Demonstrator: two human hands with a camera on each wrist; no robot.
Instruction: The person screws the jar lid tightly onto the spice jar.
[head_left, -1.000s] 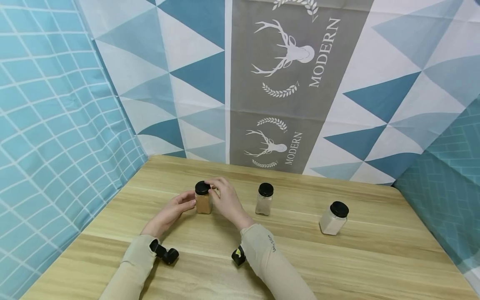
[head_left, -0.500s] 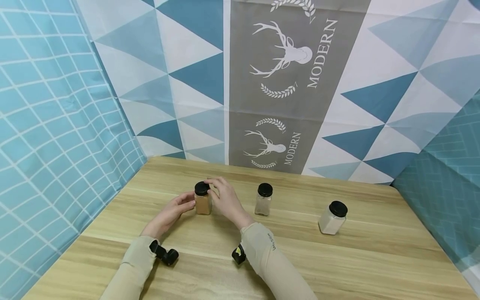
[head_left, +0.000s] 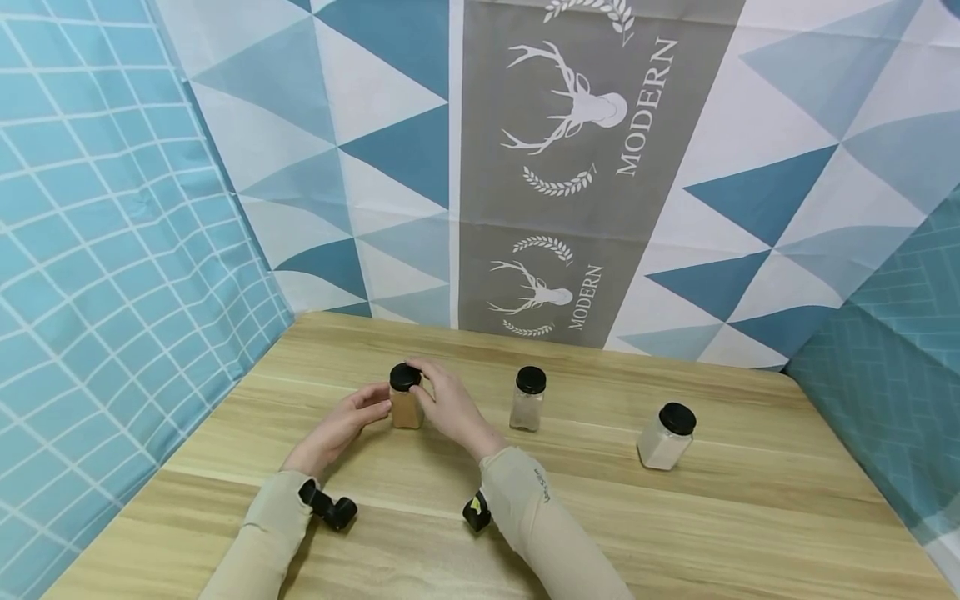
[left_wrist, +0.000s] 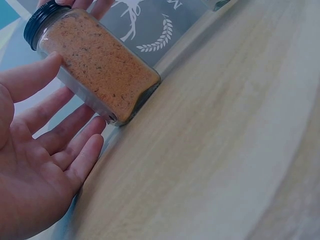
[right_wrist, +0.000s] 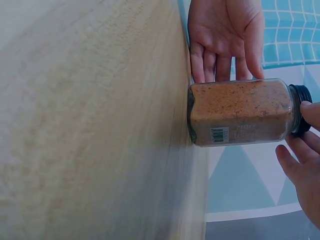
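A square glass spice jar (head_left: 407, 411) of orange-brown powder stands upright on the wooden table. My left hand (left_wrist: 47, 145) lies along the jar's left side, its fingers relaxed and nearly straight. The thumb tip and fingertips meet the glass there. From the right, my right hand (head_left: 450, 408) pinches the black lid (head_left: 405, 377) between thumb and fingers. In the right wrist view the thumb rests on the edge of the lid (right_wrist: 302, 107), and a barcode label (right_wrist: 219, 134) shows on the jar. The far side of the lid is partly hidden by my fingers.
Farther right stands a jar of greyish contents (head_left: 527, 407) with a black lid. A third black-lidded jar, holding pale powder (head_left: 663, 446), is beyond it. Patterned cloth (head_left: 551, 167) hangs behind the wooden table (head_left: 712, 525), and blue checked cloth (head_left: 112, 208) covers the left side.
My right fingers and thumb have shifted slightly on the lid, the thumb lower and a little left. The left hand and the jars look the same.
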